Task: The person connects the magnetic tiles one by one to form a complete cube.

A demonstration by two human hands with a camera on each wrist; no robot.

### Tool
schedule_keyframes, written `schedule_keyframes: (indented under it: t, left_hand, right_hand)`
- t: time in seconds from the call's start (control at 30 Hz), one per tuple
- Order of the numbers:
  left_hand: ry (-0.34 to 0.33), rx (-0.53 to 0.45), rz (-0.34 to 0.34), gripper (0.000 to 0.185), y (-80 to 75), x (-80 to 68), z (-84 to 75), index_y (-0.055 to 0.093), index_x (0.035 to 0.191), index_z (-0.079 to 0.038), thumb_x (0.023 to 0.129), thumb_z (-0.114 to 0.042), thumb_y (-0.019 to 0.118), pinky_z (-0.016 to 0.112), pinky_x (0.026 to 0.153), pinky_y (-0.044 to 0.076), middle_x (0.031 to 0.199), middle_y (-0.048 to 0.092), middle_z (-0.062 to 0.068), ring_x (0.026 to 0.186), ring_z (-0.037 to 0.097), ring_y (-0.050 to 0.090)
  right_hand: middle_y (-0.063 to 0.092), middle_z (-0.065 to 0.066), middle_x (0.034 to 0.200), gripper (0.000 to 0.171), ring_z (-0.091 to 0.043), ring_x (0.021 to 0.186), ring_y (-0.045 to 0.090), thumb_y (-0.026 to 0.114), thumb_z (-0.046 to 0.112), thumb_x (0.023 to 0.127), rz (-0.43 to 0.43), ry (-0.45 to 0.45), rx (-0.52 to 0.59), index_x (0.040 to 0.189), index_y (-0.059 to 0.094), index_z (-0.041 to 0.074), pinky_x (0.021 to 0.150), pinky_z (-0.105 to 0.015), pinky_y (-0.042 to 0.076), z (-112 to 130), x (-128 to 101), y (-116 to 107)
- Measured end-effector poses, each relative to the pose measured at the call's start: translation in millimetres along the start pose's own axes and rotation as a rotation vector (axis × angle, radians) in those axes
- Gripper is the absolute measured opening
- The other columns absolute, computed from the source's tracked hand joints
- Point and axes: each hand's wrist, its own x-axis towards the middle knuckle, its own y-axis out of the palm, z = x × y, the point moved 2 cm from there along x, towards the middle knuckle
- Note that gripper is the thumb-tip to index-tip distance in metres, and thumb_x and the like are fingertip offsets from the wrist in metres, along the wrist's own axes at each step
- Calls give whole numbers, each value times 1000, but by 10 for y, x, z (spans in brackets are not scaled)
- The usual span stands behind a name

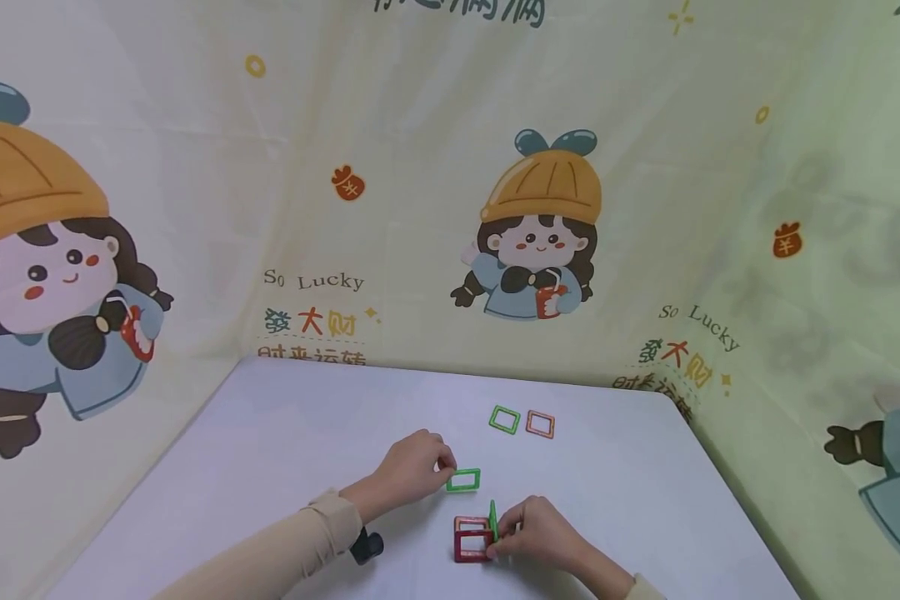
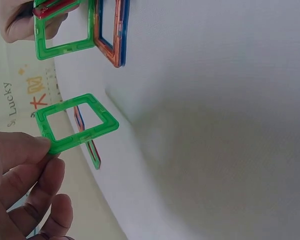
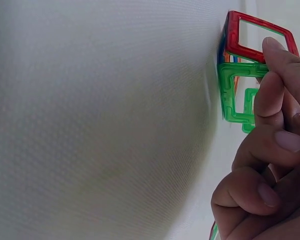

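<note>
Bright, even, soft light; faint shadows; wrist views blurred close up.

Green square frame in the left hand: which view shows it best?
The left wrist view: the green square frame fills the near field, pinched at one corner by the left hand. The head view shows it small, near the table. In the right wrist view only a partial green edge shows; I cannot tell if that is it.

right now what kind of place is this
Probably a small tabletop play or recording booth, not an ordinary room: a white table is walled in by a cartoon-print cloth backdrop, and two hands work with coloured square magnetic tiles, the left hand pinching a green tile.
</note>
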Motion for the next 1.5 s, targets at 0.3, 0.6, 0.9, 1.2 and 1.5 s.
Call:
schedule_keyframes:
  t: [0.3, 0.6, 0.9, 1.2, 1.5]
  left_hand:
    - [-21, -18, 38, 5, 35, -27, -35, 81, 90, -22, 92, -25, 77, 20, 63, 42, 79, 60, -18, 76, 3, 47]
    - [-26, -13, 51, 4, 71, -51, -48, 81, 90, -24, 92, -26, 78, 20, 65, 44, 80, 61, -18, 77, 3, 47]
    - [-11, -29, 59, 6, 59, -85, -85, 81, 90, -23, 93, -26, 77, 20, 65, 43, 79, 60, -18, 76, 2, 47]
    - [-18, -64, 87, 4, 53, -109, -119, 80, 90, -27, 92, -26, 77, 20, 65, 43, 79, 59, -20, 76, 1, 47]
    - [-18, -95, 107, 5, 69, -125, -141, 82, 92, -27, 92, -27, 77, 20, 65, 43, 77, 59, -21, 76, 1, 48]
  right_hand:
    - [70, 10, 73, 13, -4, 65, 48, 91, 25, 78, 0, -7, 18, 76, 81, 17, 55, -21, 34, 19, -10, -1]
    - [70, 9, 73, 13, -4, 65, 48, 91, 25, 79, 7, -4, 15, 77, 81, 17, 56, -21, 34, 30, -9, 3]
    - [70, 9, 73, 13, -5, 66, 48, 91, 25, 79, -6, 8, 5, 78, 81, 16, 56, -21, 34, 35, -25, 4]
    - [72, 7, 76, 13, -5, 68, 49, 90, 25, 80, -11, 5, 27, 80, 82, 15, 58, -21, 35, 36, -30, 11]
    - [71, 8, 74, 13, -3, 65, 47, 90, 25, 79, -12, -17, 32, 79, 81, 15, 55, -20, 33, 32, -24, 13]
